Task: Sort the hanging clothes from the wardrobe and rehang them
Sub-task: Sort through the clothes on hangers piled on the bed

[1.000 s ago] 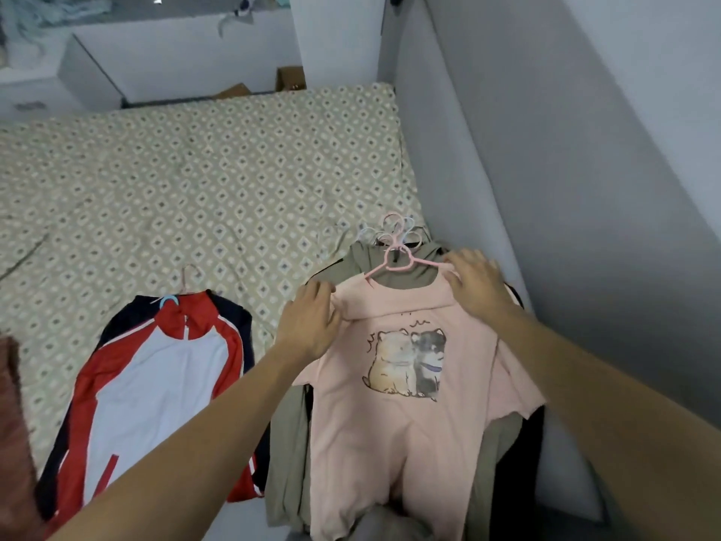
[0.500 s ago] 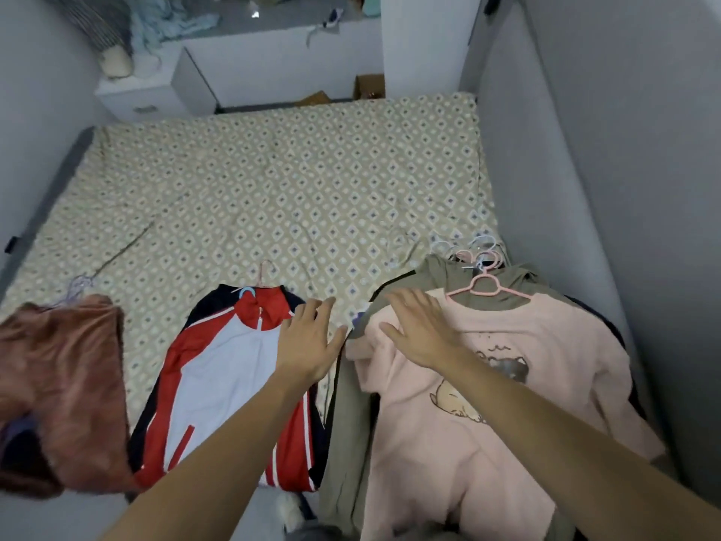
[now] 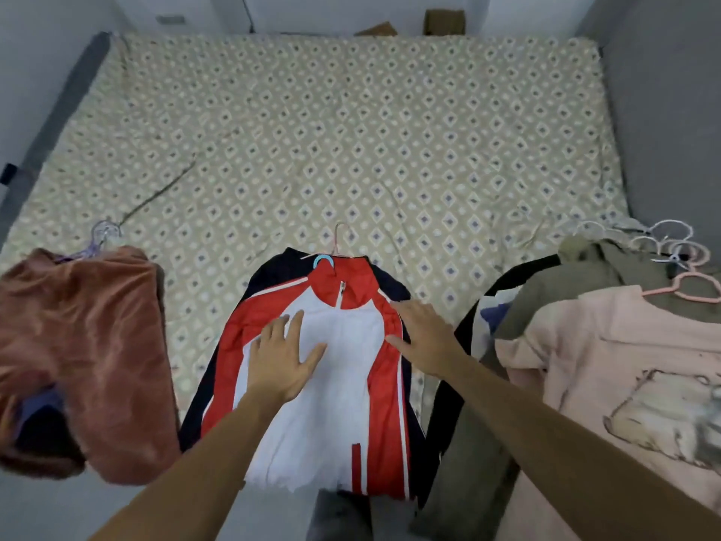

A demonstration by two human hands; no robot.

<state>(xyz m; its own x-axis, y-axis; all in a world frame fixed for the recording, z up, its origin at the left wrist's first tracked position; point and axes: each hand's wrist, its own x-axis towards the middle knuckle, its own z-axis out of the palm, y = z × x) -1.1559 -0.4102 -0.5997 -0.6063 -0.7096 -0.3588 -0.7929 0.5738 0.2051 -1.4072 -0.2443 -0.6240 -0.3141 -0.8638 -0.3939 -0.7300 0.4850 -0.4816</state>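
Bed [image 3: 351, 142] with patterned cover fills most of frame; red, white and navy jacket [image 3: 343, 404] lies flat at lower centre, pink sweatshirt [image 3: 608, 369] on olive garment [image 3: 554, 298] at right, rust fleece [image 3: 86, 345] at left. Left hand [image 3: 283, 359] and right hand [image 3: 425, 337] both rest on jacket, fingers straight and spread, gripping nothing.

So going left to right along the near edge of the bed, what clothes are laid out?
Rust-brown fuzzy garment → red, white and navy jacket, both hands resting flat on it → olive-green garment → pink sweatshirt on top of that pile.
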